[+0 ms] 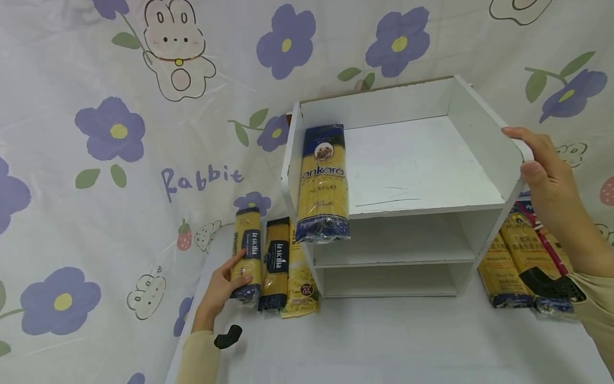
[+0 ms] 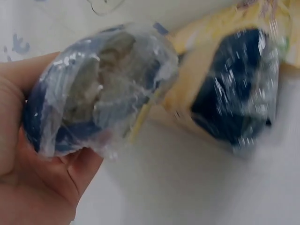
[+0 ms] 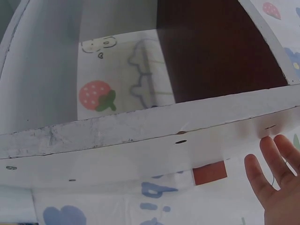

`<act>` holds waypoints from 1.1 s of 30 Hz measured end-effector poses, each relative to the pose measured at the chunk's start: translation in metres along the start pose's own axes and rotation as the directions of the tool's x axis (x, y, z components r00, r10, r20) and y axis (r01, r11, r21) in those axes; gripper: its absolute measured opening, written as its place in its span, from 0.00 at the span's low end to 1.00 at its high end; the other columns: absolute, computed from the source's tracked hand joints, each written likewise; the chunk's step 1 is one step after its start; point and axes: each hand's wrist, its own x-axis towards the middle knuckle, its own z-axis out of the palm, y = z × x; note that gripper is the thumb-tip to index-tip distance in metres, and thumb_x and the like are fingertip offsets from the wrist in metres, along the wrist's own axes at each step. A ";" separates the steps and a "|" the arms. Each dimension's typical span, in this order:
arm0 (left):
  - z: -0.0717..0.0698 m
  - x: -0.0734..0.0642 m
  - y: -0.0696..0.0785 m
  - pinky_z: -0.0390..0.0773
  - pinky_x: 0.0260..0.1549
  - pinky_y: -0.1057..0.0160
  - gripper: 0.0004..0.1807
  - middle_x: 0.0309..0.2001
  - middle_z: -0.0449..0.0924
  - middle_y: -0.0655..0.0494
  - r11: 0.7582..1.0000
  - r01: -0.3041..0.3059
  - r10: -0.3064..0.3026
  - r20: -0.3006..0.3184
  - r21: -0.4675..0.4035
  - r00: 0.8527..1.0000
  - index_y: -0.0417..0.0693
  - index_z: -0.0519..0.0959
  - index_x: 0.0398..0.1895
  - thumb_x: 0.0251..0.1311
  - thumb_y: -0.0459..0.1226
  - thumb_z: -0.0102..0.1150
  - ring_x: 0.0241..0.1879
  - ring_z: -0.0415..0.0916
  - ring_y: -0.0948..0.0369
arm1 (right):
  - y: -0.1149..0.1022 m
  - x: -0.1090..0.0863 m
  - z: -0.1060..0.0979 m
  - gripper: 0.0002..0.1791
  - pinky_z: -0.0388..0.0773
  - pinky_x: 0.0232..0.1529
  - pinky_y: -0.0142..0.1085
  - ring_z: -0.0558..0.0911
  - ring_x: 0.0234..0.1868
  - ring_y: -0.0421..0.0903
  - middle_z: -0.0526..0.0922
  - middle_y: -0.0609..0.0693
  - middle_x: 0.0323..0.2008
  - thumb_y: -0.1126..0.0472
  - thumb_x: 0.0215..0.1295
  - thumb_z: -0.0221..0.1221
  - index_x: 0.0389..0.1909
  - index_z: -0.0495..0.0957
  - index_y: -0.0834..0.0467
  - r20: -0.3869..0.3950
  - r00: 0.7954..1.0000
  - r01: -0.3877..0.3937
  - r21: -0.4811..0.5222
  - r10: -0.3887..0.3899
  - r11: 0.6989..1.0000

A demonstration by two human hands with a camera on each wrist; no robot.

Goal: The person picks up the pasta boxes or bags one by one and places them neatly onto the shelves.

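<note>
My left hand [image 1: 220,290] grips a la sicilia pack of spaghetti [image 1: 248,240] at the left of the table, fingers and thumb around its lower half. In the left wrist view, the pack's clear crinkled end [image 2: 101,91] points toward the camera. A second la sicilia pasta pack [image 1: 275,272] lies just to its right. My right hand [image 1: 551,176] holds the front corner of the right side panel of a white shelf unit [image 1: 489,128]. Several fingertips [image 3: 267,145] of that hand touch the panel's outer face in the right wrist view.
An ankara spaghetti pack [image 1: 323,186] lies at the left of the shelf's top level. A yellow pasta bag [image 1: 300,288] leans by the unit's left side. More yellow pasta packs [image 1: 525,256] are at its right. A flower-patterned cloth [image 1: 115,213] hangs behind.
</note>
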 end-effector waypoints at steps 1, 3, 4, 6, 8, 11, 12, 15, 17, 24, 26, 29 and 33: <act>0.001 -0.001 0.004 0.78 0.48 0.66 0.41 0.70 0.64 0.50 1.000 -0.011 0.011 -0.005 -0.009 1.000 0.75 0.64 0.72 0.56 0.41 0.71 0.55 0.72 0.55 | 0.000 0.000 0.000 0.27 0.61 0.70 0.32 0.65 0.61 0.35 0.67 0.34 0.60 0.48 0.75 0.51 0.72 0.65 0.48 0.000 1.000 -0.002 -0.002 0.002 1.000; 0.002 -0.004 0.012 0.78 0.48 0.66 0.41 0.71 0.64 0.51 0.999 -0.035 0.035 -0.010 -0.019 0.999 0.75 0.64 0.72 0.56 0.40 0.71 0.54 0.72 0.56 | 0.000 0.000 0.000 0.27 0.60 0.72 0.34 0.65 0.61 0.35 0.67 0.34 0.60 0.48 0.75 0.51 0.72 0.65 0.48 0.000 1.000 -0.004 -0.004 0.004 1.000; 0.003 -0.005 0.016 0.78 0.48 0.67 0.41 0.71 0.64 0.51 0.999 -0.047 0.046 -0.012 -0.018 0.999 0.75 0.64 0.72 0.56 0.40 0.71 0.54 0.72 0.57 | -0.001 0.000 0.000 0.27 0.60 0.72 0.34 0.65 0.61 0.35 0.67 0.34 0.60 0.49 0.76 0.50 0.72 0.65 0.48 0.003 1.000 -0.001 -0.008 0.001 1.000; 0.004 -0.008 0.026 0.78 0.48 0.67 0.42 0.71 0.63 0.49 0.997 -0.078 0.078 -0.008 -0.028 0.997 0.72 0.63 0.73 0.57 0.39 0.70 0.54 0.72 0.57 | -0.001 0.000 0.000 0.27 0.59 0.73 0.35 0.65 0.62 0.35 0.67 0.34 0.60 0.49 0.76 0.50 0.73 0.64 0.48 0.006 1.000 0.004 -0.008 -0.004 1.000; 0.006 -0.012 0.036 0.78 0.48 0.68 0.42 0.72 0.62 0.49 0.992 -0.117 0.117 -0.006 -0.038 0.993 0.70 0.63 0.74 0.58 0.37 0.70 0.54 0.72 0.58 | -0.001 0.000 0.000 0.27 0.58 0.74 0.36 0.65 0.62 0.35 0.66 0.33 0.60 0.49 0.76 0.50 0.73 0.64 0.48 0.006 1.000 0.006 -0.006 -0.006 1.000; 0.008 -0.017 0.053 0.79 0.48 0.68 0.42 0.73 0.61 0.49 0.984 -0.169 0.169 -0.004 -0.053 0.986 0.67 0.62 0.75 0.59 0.35 0.68 0.54 0.73 0.60 | -0.001 -0.001 0.000 0.26 0.57 0.75 0.38 0.65 0.63 0.35 0.66 0.33 0.61 0.50 0.76 0.49 0.73 0.64 0.49 0.008 1.000 0.010 -0.005 -0.010 1.000; 0.009 -0.019 0.058 0.79 0.48 0.68 0.42 0.73 0.62 0.49 0.981 -0.186 0.186 -0.007 -0.055 0.983 0.66 0.62 0.75 0.59 0.34 0.68 0.54 0.73 0.60 | -0.001 -0.001 0.000 0.26 0.56 0.76 0.38 0.64 0.63 0.35 0.66 0.33 0.61 0.50 0.76 0.49 0.73 0.64 0.49 0.007 1.000 0.009 -0.005 -0.009 1.000; 0.012 -0.026 0.077 0.79 0.48 0.68 0.41 0.71 0.64 0.49 0.975 -0.213 0.213 -0.015 -0.055 0.977 0.67 0.62 0.75 0.59 0.34 0.67 0.53 0.75 0.61 | -0.001 0.000 0.001 0.27 0.56 0.76 0.39 0.64 0.63 0.35 0.66 0.33 0.61 0.50 0.76 0.50 0.72 0.65 0.48 0.000 1.000 -0.002 -0.001 0.002 1.000; 0.015 -0.031 0.089 0.80 0.48 0.68 0.41 0.68 0.66 0.48 0.972 -0.227 0.226 -0.022 -0.056 0.974 0.68 0.62 0.74 0.60 0.34 0.67 0.52 0.75 0.61 | -0.001 0.000 0.001 0.26 0.57 0.74 0.37 0.65 0.62 0.35 0.66 0.33 0.60 0.50 0.76 0.50 0.72 0.65 0.48 0.000 1.000 0.001 0.002 -0.001 1.000; 0.024 -0.045 0.122 0.80 0.48 0.68 0.42 0.66 0.67 0.49 0.934 -0.349 0.347 -0.031 -0.076 0.937 0.63 0.62 0.75 0.59 0.30 0.65 0.52 0.76 0.61 | 0.000 -0.001 0.000 0.27 0.61 0.69 0.31 0.64 0.61 0.35 0.66 0.35 0.60 0.50 0.76 0.50 0.73 0.64 0.50 0.014 0.999 0.030 0.017 -0.030 0.999; 0.026 -0.049 0.129 0.80 0.48 0.68 0.42 0.66 0.67 0.50 0.923 -0.376 0.375 -0.028 -0.087 0.927 0.62 0.62 0.75 0.58 0.29 0.65 0.52 0.76 0.61 | 0.000 -0.001 0.000 0.27 0.60 0.69 0.31 0.64 0.61 0.35 0.66 0.35 0.60 0.50 0.76 0.50 0.73 0.64 0.50 0.017 0.999 0.028 0.019 -0.028 0.999; 0.029 -0.056 0.140 0.82 0.48 0.67 0.43 0.66 0.67 0.52 0.904 -0.412 0.412 -0.026 -0.112 0.911 0.60 0.62 0.75 0.58 0.26 0.64 0.52 0.77 0.61 | -0.001 -0.001 0.001 0.26 0.59 0.72 0.33 0.64 0.61 0.34 0.66 0.34 0.60 0.50 0.76 0.49 0.73 0.64 0.50 0.015 1.000 0.022 0.013 -0.022 1.000; 0.034 -0.068 0.158 0.83 0.48 0.66 0.43 0.68 0.68 0.53 0.874 -0.465 0.464 -0.037 -0.142 0.885 0.57 0.62 0.75 0.56 0.24 0.64 0.53 0.78 0.61 | -0.003 -0.002 0.001 0.26 0.57 0.75 0.37 0.64 0.62 0.34 0.66 0.33 0.60 0.51 0.76 0.49 0.73 0.64 0.49 0.010 1.000 0.007 0.002 -0.007 1.000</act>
